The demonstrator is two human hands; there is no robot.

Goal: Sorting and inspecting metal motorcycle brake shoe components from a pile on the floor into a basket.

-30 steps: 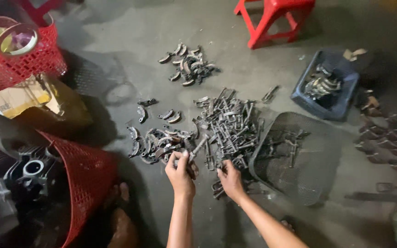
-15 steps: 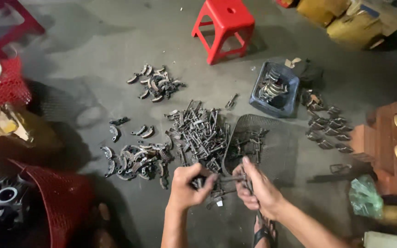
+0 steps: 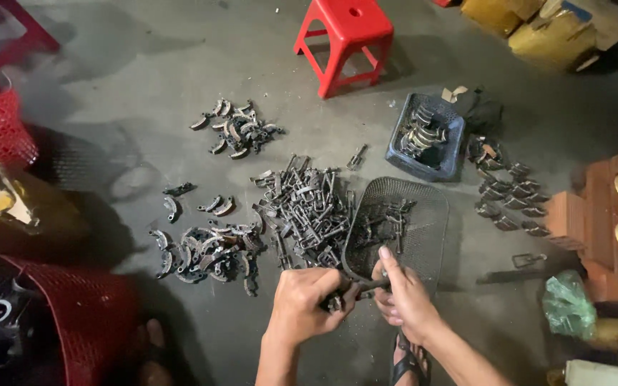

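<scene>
Metal part (image 3: 355, 289), dark and greasy, sits between our left hand (image 3: 302, 304) and right hand (image 3: 403, 300), at six o'clock from the pile of parts (image 3: 307, 207). Both hands pinch it with fingers pressed together. We judge it heavy, stiff, slippery; hold the ends.

Packages observed, none with a legible label; no signs or screens in view.

1. Two yellow-brown cardboard boxes (image 3: 538, 25) at the top right edge on the grey concrete floor (image 3: 144, 64), touching each other; the nearer one carries a small blue patch on its top face.
2. Crumpled green plastic bag (image 3: 568, 307) at lower right, just beside a stack of reddish bricks (image 3: 584, 214).
3. Small torn scrap of tan cardboard (image 3: 453, 93) near the far rim of a dark blue rectangular plastic tray (image 3: 427, 161).
4. White flat pack (image 3: 606, 373), bottom right corner, cut off by the frame edge; kind cannot be told.
</scene>
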